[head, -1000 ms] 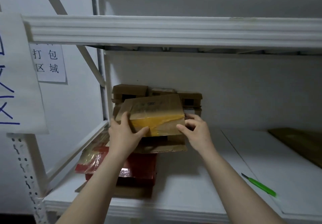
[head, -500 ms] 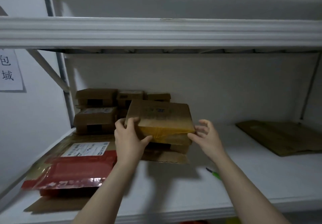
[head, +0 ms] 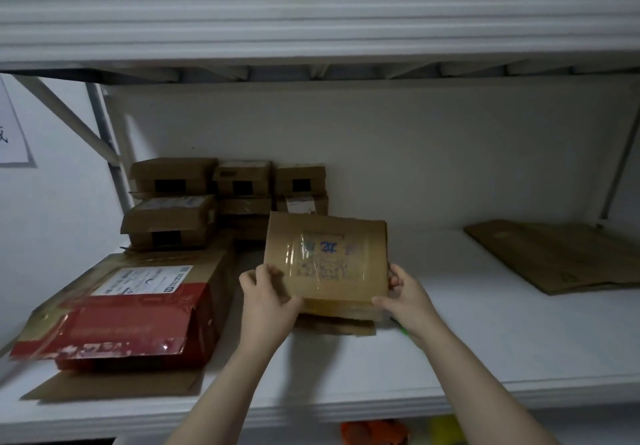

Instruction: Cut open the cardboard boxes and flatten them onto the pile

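I hold a small brown cardboard box (head: 325, 261) with clear tape and blue writing on its top, just above the white shelf (head: 467, 340). My left hand (head: 266, 300) grips its left front corner, and my right hand (head: 403, 297) grips its right side. A loose piece of cardboard (head: 337, 326) lies under the box. Several small closed boxes (head: 225, 195) are stacked at the back left. Flattened cardboard (head: 561, 257) lies at the far right of the shelf. A green-handled cutter (head: 403, 331) is mostly hidden behind my right wrist.
A red and brown opened box (head: 131, 316) lies on flat cardboard (head: 114, 385) at the left front. The upper shelf beam (head: 311, 25) runs overhead. A paper sign (head: 10, 132) hangs on the left wall. Orange and yellow items (head: 398, 432) show below the shelf edge.
The box has moved right and toward me, away from the stack, and its top now tilts toward me. The view has shifted right; my right hand now grips the box's side.
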